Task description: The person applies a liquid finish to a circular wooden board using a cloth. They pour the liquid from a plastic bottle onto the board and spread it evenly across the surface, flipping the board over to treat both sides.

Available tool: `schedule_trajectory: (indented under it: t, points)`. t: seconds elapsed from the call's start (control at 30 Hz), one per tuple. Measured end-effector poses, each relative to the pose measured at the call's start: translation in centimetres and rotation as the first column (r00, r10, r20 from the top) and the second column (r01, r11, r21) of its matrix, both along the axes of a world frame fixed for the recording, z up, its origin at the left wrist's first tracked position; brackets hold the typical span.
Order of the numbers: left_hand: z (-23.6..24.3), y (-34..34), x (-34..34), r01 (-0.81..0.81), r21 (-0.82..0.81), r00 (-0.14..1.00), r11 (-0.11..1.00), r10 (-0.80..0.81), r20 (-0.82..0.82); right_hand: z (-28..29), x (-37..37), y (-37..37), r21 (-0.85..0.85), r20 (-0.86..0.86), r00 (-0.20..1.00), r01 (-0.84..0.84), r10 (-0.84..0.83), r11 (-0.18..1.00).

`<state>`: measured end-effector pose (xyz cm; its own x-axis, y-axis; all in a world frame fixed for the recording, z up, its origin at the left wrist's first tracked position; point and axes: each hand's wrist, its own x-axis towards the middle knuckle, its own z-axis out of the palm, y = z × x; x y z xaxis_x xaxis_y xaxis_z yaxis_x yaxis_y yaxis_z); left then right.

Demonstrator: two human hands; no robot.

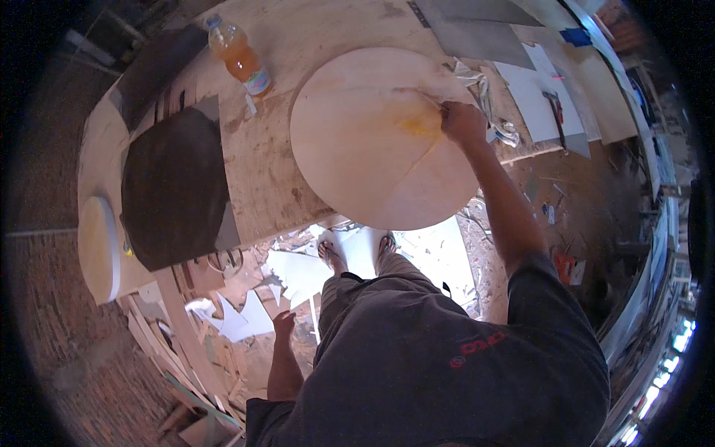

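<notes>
My right hand [463,123] is closed on a thin brown strip [421,92], whose exact kind I cannot make out. It is held over the right part of a large pale round board [357,141], which overhangs the workbench's near edge. A wet yellow-orange smear [418,127] lies on the board just left of that hand, and a faint straight line runs below it. Down at my left side hangs my left hand [284,322], away from the bench, its fingers curled in with nothing visible in them.
On the workbench [261,175] stand a bottle of orange liquid [240,58] and a dark brown sheet [175,186]. A crumpled whitish cloth [477,83], a white sheet [532,97] and a hammer-like tool [555,112] lie right. White offcuts [246,316] litter the floor around my feet.
</notes>
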<state>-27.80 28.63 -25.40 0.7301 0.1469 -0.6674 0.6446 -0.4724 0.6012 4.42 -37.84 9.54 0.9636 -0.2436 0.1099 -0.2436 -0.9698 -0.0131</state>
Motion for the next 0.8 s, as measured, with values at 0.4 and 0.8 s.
schedule_trajectory:
  t: [0.4,0.8]
  points:
    - [0.2,-9.9,-9.3,0.099,-0.08,0.988,0.992,-0.089,0.127,2.5,-14.9,15.2,0.362,-0.244,0.731,-0.541,0.637,0.759]
    - [-1.2,-5.3,-7.9,-0.01,-0.088,0.983,0.996,0.026,0.18,2.2,-9.8,0.4,0.046,-0.107,0.908,-0.402,0.404,0.915]
